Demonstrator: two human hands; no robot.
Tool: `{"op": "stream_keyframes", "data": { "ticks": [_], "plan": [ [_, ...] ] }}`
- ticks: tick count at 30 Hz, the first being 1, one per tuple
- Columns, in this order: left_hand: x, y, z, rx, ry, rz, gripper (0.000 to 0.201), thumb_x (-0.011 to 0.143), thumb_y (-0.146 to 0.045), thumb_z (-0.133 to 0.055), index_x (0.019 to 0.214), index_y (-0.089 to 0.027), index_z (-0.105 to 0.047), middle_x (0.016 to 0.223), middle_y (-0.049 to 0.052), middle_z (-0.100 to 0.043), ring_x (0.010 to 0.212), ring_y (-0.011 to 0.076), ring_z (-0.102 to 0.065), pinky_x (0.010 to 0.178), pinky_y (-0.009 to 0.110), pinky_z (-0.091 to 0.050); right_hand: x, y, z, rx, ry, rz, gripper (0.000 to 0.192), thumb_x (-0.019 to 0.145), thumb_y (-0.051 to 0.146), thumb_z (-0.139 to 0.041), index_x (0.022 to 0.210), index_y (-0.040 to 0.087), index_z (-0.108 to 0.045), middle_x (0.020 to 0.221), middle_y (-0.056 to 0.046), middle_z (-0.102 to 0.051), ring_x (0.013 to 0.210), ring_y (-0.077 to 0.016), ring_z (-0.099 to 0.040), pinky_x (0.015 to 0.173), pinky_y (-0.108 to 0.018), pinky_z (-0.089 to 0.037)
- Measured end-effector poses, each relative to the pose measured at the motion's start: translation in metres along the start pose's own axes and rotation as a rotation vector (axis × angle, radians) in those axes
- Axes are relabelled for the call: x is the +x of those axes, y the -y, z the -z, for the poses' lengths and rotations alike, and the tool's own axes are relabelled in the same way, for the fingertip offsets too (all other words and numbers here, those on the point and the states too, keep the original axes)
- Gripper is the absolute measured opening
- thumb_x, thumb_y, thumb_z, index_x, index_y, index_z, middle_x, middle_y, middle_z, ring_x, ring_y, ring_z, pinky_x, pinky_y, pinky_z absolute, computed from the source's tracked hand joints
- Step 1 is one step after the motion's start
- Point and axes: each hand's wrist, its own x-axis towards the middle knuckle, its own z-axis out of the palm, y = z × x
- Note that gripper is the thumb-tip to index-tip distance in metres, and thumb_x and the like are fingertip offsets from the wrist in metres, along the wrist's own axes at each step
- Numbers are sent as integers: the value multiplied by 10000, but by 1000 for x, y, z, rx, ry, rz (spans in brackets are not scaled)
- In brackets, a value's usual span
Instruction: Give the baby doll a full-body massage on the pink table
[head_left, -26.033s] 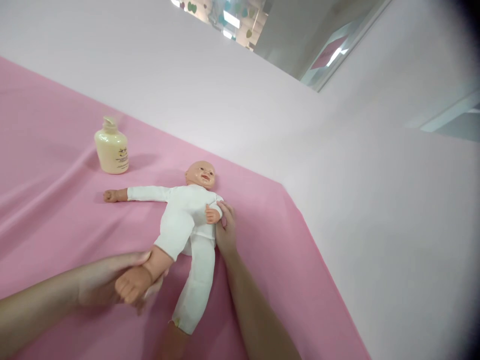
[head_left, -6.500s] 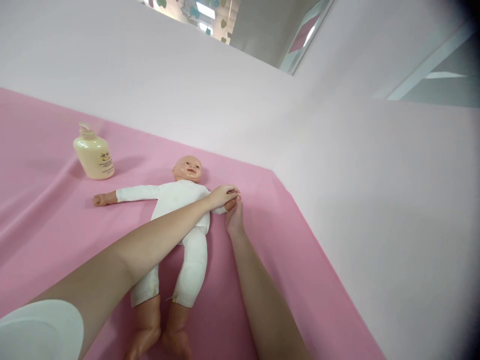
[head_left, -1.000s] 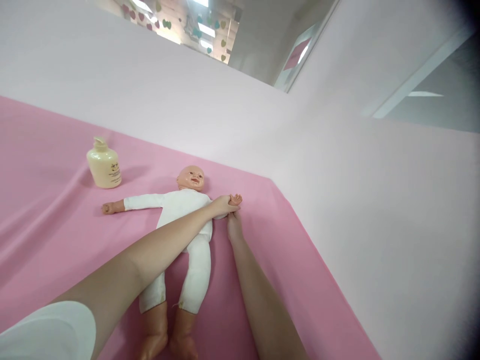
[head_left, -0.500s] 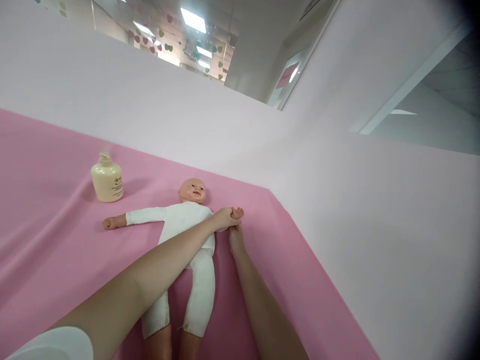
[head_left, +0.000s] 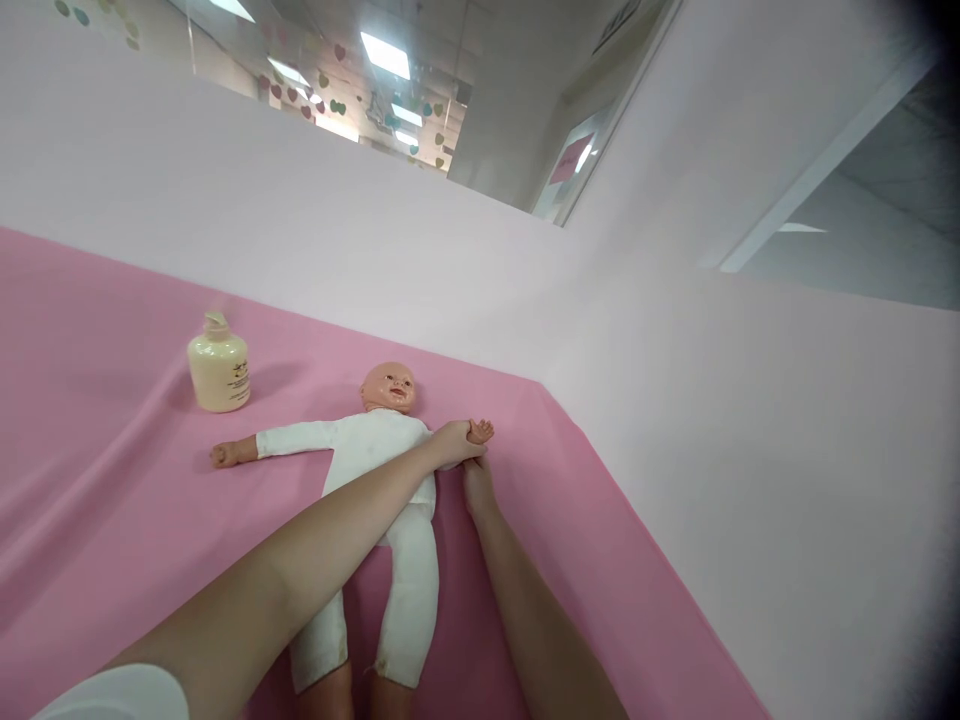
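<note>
Doll point(head_left: 367, 445): feet are cut off by bottom edge; left forearm point(head_left: 315, 555) hides part of torso. Bottle point(head_left: 214, 375) print is too small to read.

The doll point(head_left: 367, 442) has a bald, glossy, tan head, tan hands and a white fabric body with a brown mark on one leg cuff. It lies supine, face up. The left hand point(head_left: 452, 443) encloses one wrist; the doll's spread fingers project past the grip. The right hand point(head_left: 478, 483) is set just below, its contact hidden. The head lies beyond the grip; the opposite arm extends away from it. The legs run nearer the wearer than the grip, slightly apart.
</note>
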Motion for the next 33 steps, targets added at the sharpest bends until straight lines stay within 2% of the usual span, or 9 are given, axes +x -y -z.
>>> {"op": "stream_keyframes", "data": {
  "ticks": [4, 8, 13, 20, 23, 28, 31, 33],
  "plan": [
    [1, 3, -1, -18, -3, -12, 201, 733, -242, -694, 909, -147, -679, 950, 36, -730, 922, 195, -658, 806, 269, -501, -2, 2, 2, 54, 41, -48, 490, 735, 323, -515, 1171, 183, -688, 1012, -98, -753, 865, -258, -691, 817, -406, -556],
    [0, 5, -2, -32, -8, -13, 189, 744, -273, -665, 886, -147, -665, 877, 21, -706, 837, 176, -642, 743, 265, -493, -3, 4, 5, 85, 50, -70, 444, 725, 322, -546, 1122, 211, -710, 944, -88, -751, 882, -284, -690, 837, -429, -542],
    [0, 5, -2, -20, -22, -7, 202, 712, -277, -681, 868, -150, -663, 838, 9, -683, 789, 164, -622, 703, 256, -481, -2, 4, 6, 109, 31, -89, 313, 721, 344, -578, 952, 201, -733, 918, -100, -736, 945, -295, -675, 870, -422, -520],
    [-1, 4, -1, 3, -53, -25, 138, 693, -231, -677, 800, -158, -632, 748, -29, -626, 714, 125, -575, 644, 222, -451, -3, 6, 8, 114, 4, -79, 231, 705, 377, -607, 844, 211, -687, 826, -52, -702, 796, -237, -625, 773, -388, -506],
    [-1, 1, 0, 3, -56, -52, 67, 706, -183, -634, 765, -161, -611, 718, -41, -602, 689, 108, -557, 627, 205, -442, -2, 7, 11, 131, -78, -49, 289, 747, 451, -566, 900, 222, -654, 882, -40, -686, 820, -214, -612, 773, -367, -499],
    [-6, -8, 2, 50, -22, -87, 81, 737, -207, -608, 801, -171, -641, 748, -35, -638, 710, 123, -586, 630, 212, -447, -6, 15, 12, 146, -276, 92, 460, 851, 588, -459, 1122, 233, -567, 1204, -83, -613, 1041, -211, -599, 872, -365, -492],
    [-10, -15, 4, 126, 30, -113, 140, 751, -270, -634, 845, -175, -677, 795, -14, -678, 760, 151, -615, 673, 233, -465, -11, 21, 9, 119, -258, 164, 510, 856, 574, -516, 1228, 226, -535, 1321, -100, -550, 1205, -226, -537, 994, -379, -448],
    [-12, -17, 5, 197, 85, -136, 150, 756, -271, -644, 863, -180, -697, 834, 0, -703, 804, 165, -633, 721, 242, -476, -14, 24, 7, 118, -211, 162, 518, 829, 546, -590, 1229, 222, -535, 1283, -99, -578, 1202, -231, -543, 1011, -379, -439]
  ]
}}
